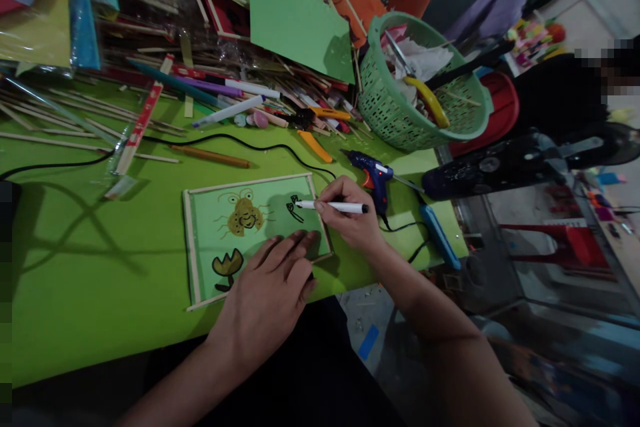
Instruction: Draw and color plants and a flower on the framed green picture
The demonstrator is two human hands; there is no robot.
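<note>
My right hand [350, 217] is closed round a white marker [334, 206] with a black end. Its tip meets a small black line drawing [295, 208] on the right part of a green card [270, 203]. Thin wooden sticks [192, 247] frame the card on the table. My left hand [277, 273] lies on the card's lower part, fingers stretched out, covering some of it. Left of that hand, the card bears a brown bug drawing [244, 217] with a smiling face and a tulip-like flower [227, 263] outlined in black.
A blue glue gun [373, 170] lies right of the card, near a green basket [420, 113] of scraps. Orange-handled pliers [315, 145], pens [230, 111] and wooden sticks [85, 107] lie behind. A black cable [235, 137] crosses the green table [90, 260].
</note>
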